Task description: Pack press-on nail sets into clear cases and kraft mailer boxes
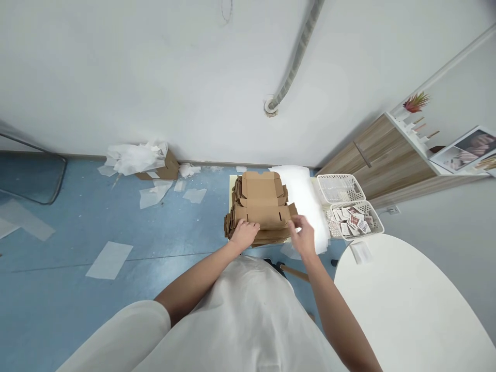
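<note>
A flattened cardboard box (262, 187) lies on top of a stack of folded brown box blanks (267, 237) in front of me. Its near panel is partly raised and has narrow slots. My left hand (245, 234) grips the near left edge of this panel, fingers bent over it. At the near right corner, my right hand (303, 235) has its thumb and fingers closed around a side flap. The undersides of both hands' grips are hidden.
White sheets (300, 194) lie right of the stack. Beyond them sit an upper white basket (337, 187) and a lower basket (382, 227) holding small printed packets. A round white table (411, 305) is at right. Paper scraps and an open carton (170, 166) lie on the blue floor.
</note>
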### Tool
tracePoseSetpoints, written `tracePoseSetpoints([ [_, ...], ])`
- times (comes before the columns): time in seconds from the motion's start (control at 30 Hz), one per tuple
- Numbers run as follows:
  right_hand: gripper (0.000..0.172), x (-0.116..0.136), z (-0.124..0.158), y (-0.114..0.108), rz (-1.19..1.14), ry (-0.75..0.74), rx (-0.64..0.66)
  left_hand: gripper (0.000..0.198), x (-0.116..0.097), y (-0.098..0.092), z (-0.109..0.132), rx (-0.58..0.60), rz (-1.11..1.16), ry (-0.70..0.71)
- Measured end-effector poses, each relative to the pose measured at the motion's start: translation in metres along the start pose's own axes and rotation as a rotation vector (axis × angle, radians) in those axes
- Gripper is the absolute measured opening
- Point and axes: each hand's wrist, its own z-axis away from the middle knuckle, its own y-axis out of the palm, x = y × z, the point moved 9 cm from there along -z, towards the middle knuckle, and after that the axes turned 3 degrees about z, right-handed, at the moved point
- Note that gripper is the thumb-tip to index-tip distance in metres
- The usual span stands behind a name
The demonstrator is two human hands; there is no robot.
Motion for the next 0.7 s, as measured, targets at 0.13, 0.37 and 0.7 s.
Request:
tracePoseSetpoints([
  [0.13, 0.033, 0.014, 0.026, 0.061, 0.206, -0.173, 0.419, 0.026, -0.002, -0.009, 0.001, -0.030, -0.038, 0.015],
  [0.37, 0.046, -0.028, 0.014, 0.041, -0.214, 0.070, 0.210, 0.021, -0.002, -0.024, 0.015, -0.097, -0.006, 0.047],
  [0.7, 0.040, -0.006, -0.024, 0.008, -0.454, 0.192, 0.135, 0.019, -0.009, -0.031, 0.019, -0.112, 0.047, 0.097],
])
